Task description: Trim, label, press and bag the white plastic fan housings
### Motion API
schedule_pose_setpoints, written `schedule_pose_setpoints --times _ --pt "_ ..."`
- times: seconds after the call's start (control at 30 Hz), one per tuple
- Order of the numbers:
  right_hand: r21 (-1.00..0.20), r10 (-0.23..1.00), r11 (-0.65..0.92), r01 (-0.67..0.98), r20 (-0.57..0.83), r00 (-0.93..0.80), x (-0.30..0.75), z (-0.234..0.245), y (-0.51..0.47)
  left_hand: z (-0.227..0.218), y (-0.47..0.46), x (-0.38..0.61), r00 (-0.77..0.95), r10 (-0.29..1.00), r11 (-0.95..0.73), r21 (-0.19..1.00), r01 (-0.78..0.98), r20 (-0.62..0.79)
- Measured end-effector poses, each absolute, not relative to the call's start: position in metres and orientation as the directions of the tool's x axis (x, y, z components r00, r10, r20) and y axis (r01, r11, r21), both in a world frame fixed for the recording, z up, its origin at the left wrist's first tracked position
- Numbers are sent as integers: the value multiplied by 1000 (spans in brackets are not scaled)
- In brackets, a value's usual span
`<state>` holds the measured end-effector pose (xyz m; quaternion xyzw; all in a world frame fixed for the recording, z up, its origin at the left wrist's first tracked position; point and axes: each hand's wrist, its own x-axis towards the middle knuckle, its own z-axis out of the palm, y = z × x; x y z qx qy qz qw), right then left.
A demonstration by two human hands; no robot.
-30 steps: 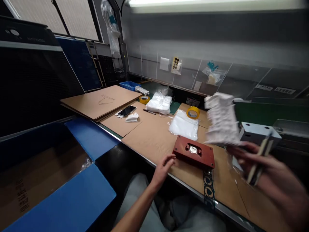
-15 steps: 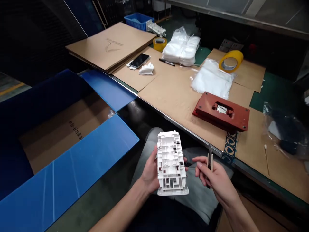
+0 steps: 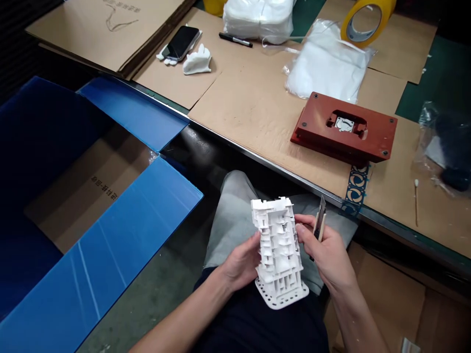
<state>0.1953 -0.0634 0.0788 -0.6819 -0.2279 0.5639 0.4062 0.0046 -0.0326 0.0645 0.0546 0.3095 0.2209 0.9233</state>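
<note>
- Cardboard sheets (image 3: 243,98) covered much of the green bench (image 3: 415,100), whose metal near edge slanted from upper left down to lower right.
- Left hand (image 3: 241,264): forearm angled up from the lower left, thumb along the left side of the white part (image 3: 281,245), other fingers mostly hidden behind it. Its grip was clamped on the part.
- Right hand (image 3: 329,255): forearm angled up from the lower right, fingers bent round a knife (image 3: 320,218). The grip was closed on it, blade pointing up and away. Thumb and forefinger tips lay at the part's right side; whether they pressed on it could not be told.
- The part sat above the lap (image 3: 231,211), off the bench and tilted, ribbed face showing, slotted base plate toward the body.
- Between the part's top and the bench edge lay a gap over the legs; the blade tip showed just beside that edge, its depth hard to judge.
- To the left, a stretch of floor (image 3: 147,284) lay between the forearm and the open blue box (image 3: 110,255), the two well apart.
- To the right, a patterned strip (image 3: 355,191) overhung the edge near the right hand, at the near side of a red block (image 3: 312,115).
- Farther right, a swab (image 3: 416,202) lay on the cardboard.
</note>
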Motion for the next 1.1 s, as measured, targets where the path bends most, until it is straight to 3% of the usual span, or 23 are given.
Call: schedule_pose_setpoints --times 0.13,0.23,0.33,1.1 --pt "-828 806 -547 -123 -560 190 199 73 -65 65 -27 0 712 491 831 515 -211 -502" --pt "-839 825 -527 -133 -543 155 199 71 -64 72 -19 0 702 553 679 731 -68 -449" --pt "-848 840 -509 -147 -527 128 199 71 -62 76 -15 0 663 621 542 840 24 -419" --pt "-828 814 -537 -161 -559 161 192 74 -65 83 -23 -3 620 638 590 808 -11 -457"
